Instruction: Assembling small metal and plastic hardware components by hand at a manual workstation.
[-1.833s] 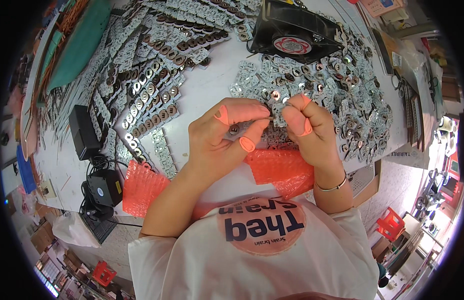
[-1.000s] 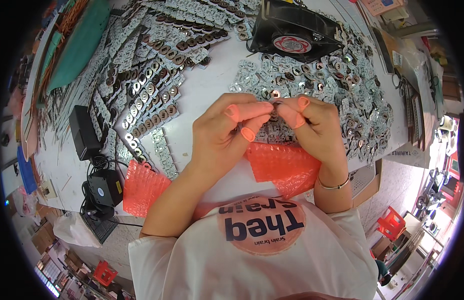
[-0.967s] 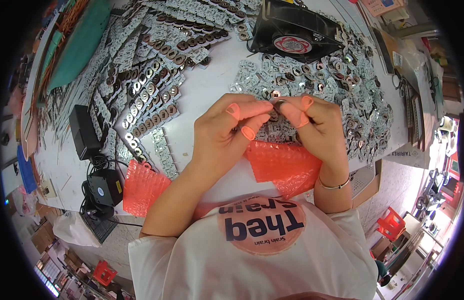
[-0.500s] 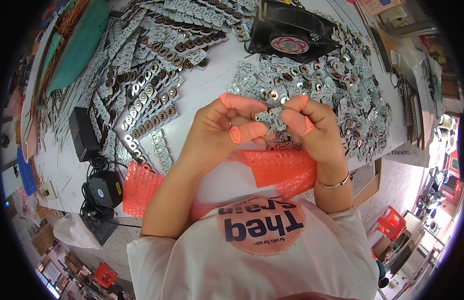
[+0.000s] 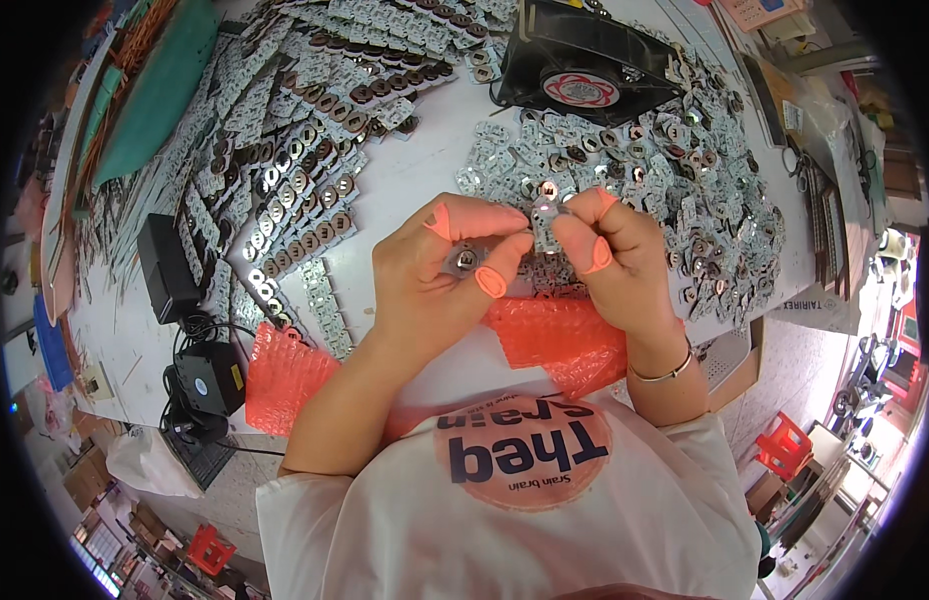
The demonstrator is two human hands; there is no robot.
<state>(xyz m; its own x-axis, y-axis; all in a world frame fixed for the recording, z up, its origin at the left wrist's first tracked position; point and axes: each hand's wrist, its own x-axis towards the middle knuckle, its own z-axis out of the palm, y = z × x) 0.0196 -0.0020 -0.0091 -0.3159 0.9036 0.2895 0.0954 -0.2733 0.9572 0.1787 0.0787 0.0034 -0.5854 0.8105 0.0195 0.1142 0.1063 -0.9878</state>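
Note:
Over the middle of the table, my right hand (image 5: 625,262) pinches a small pale circuit board (image 5: 546,236) between thumb and fingers. My left hand (image 5: 425,275) is curled beside it, thumb and index fingertips close to the board's left edge. Whether they touch it is hard to tell. Inside the curl of the left hand shows another small board with a round metal part (image 5: 466,261), held against the fingers. Both hands wear orange finger cots on thumb and index finger. Beyond my right hand lies a heap of loose small boards (image 5: 705,240).
Strips of joined boards (image 5: 310,240) cover the table's left side. A black fan (image 5: 585,65) stands at the back. Red bubble wrap (image 5: 570,345) lies at the front edge. At the left are a black box (image 5: 168,268), an adapter (image 5: 211,378) with cables and a green container (image 5: 165,95).
The boards between my fingers have come apart: one stays in the right fingertips, another now shows in my left hand's curl. My left hand has shifted slightly left.

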